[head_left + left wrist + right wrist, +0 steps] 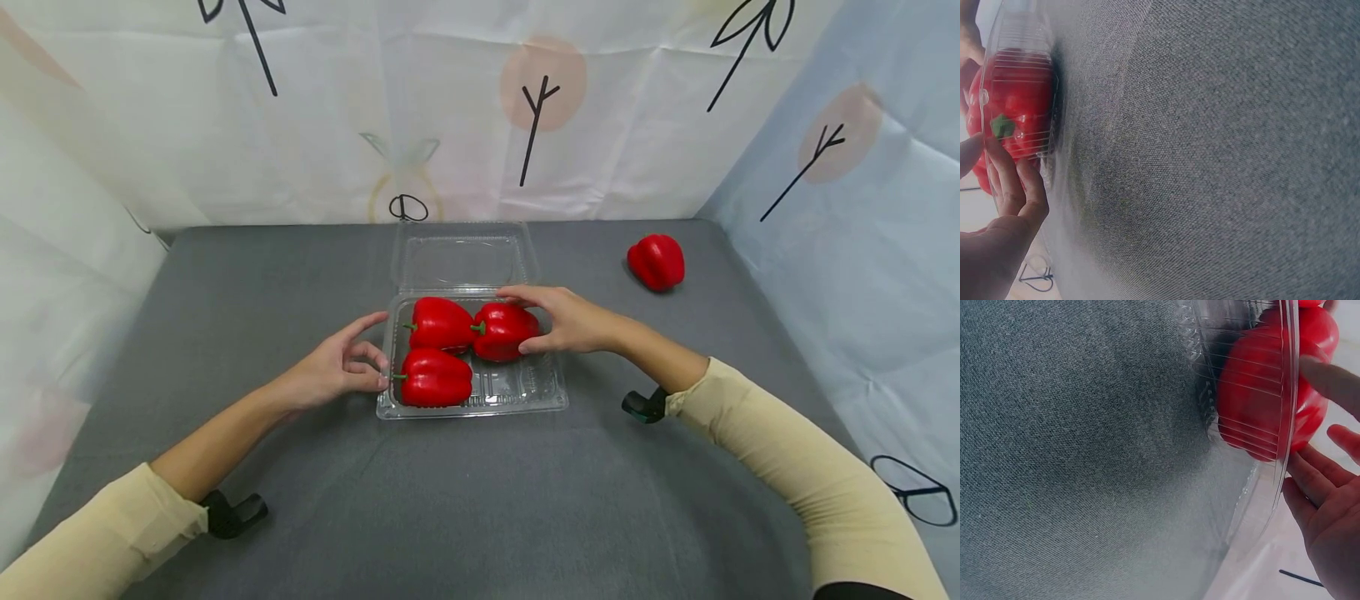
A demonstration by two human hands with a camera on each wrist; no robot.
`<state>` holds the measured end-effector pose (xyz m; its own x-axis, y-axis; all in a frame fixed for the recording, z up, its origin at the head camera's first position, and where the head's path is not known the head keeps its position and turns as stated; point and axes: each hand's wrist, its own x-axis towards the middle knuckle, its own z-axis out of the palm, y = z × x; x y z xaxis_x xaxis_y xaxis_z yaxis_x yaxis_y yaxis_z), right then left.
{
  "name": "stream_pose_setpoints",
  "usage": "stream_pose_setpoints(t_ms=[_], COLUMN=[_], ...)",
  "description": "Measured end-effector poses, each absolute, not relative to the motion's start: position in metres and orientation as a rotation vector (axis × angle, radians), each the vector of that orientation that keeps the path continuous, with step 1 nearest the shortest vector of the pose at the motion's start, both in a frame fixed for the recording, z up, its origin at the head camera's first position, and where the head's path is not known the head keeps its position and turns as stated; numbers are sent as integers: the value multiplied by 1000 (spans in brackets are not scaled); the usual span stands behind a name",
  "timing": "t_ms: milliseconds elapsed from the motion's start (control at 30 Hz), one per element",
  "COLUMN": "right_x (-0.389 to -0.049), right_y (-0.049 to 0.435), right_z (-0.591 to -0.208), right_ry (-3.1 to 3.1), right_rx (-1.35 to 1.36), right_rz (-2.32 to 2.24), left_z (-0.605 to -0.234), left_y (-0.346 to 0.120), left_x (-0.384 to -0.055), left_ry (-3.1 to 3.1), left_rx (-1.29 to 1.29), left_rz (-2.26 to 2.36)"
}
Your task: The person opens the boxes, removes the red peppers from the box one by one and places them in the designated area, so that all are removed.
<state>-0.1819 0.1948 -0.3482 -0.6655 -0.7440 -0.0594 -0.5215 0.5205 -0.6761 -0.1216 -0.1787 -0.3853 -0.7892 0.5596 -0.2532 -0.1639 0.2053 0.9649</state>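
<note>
Got right hand (566, 321) curled round the rightmost red bell pepper (498, 333) in the clamshell (525, 393), empty half-open left hand (326, 369) at the rim. Spotting a loose bell pepper (657, 262) (back-right, nearer right hand).

Three round red peppers (442, 323) sit in a clear plastic box (521, 390); another red pepper (656, 262) lies farther back, right.

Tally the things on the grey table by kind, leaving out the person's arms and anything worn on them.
Clear plastic container: 1
Red peppers: 4 (three inside the container, plus one loose pepper outside it)
Total: 5
</note>
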Motion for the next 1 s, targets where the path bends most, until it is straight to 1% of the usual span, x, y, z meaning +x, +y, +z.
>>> stream_pose_setpoints(t_ms=[533, 1000], right_x=[-182, -182], right_y=[191, 195], right_z=[-342, -324], right_ry=[2454, 2479], right_rx=[-1028, -1056], right_rz=[-844, -892], left_z=[-386, -386], left_y=[-177, -177], left_x=[-122, -121], left_ry=[1912, 1929], left_rx=[356, 360], left_rz=[1638, 1634])
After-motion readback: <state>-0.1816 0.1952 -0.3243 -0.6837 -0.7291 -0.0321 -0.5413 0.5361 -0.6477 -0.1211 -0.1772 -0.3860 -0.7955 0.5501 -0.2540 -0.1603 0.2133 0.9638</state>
